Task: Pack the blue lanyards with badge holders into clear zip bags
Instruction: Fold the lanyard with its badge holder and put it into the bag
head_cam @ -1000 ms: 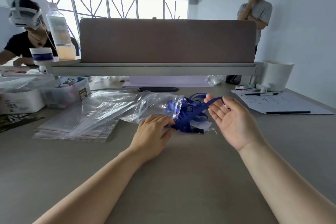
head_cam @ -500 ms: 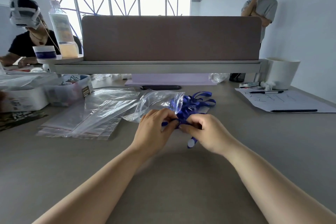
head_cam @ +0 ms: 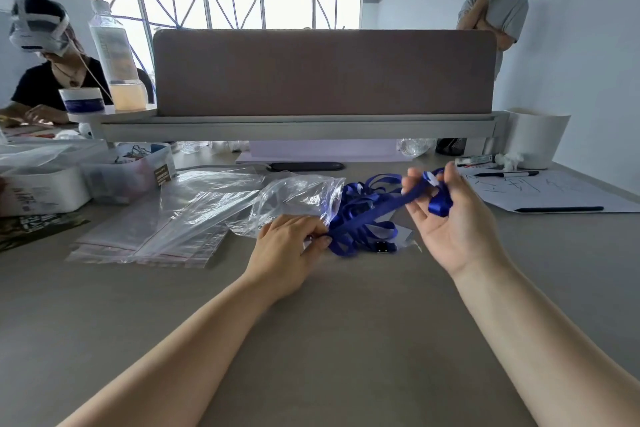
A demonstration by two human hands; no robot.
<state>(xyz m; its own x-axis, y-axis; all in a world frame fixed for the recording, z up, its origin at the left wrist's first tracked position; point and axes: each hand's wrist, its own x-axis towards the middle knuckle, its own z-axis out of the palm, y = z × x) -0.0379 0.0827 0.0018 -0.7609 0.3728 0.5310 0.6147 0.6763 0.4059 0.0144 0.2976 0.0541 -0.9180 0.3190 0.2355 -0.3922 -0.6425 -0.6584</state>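
Grey tabletop (head_cam: 346, 340) fills the foreground, with a brown partition panel (head_cam: 322, 73) standing across the back and bright windows beyond it. Left hand (head_cam: 287, 253) lies low on the surface, its fingers pinched on the mouth of a clear zip bag (head_cam: 294, 198), which puffs up crumpled and reaches away to the left. At that opening sits a tangle of blue lanyards (head_cam: 360, 218), part of it against the bag's mouth, the rest spilling onto the surface with a black clip (head_cam: 382, 247) at the near edge. Right hand (head_cam: 446, 218) is lifted, palm up, its grip loosely curled round one blue strap that runs taut from the tangle up through the fingers. More flat zip bags (head_cam: 149, 239) are stacked to the left. Off to the right lie a white sheet of paper (head_cam: 561, 194) and a black pen (head_cam: 559, 209).
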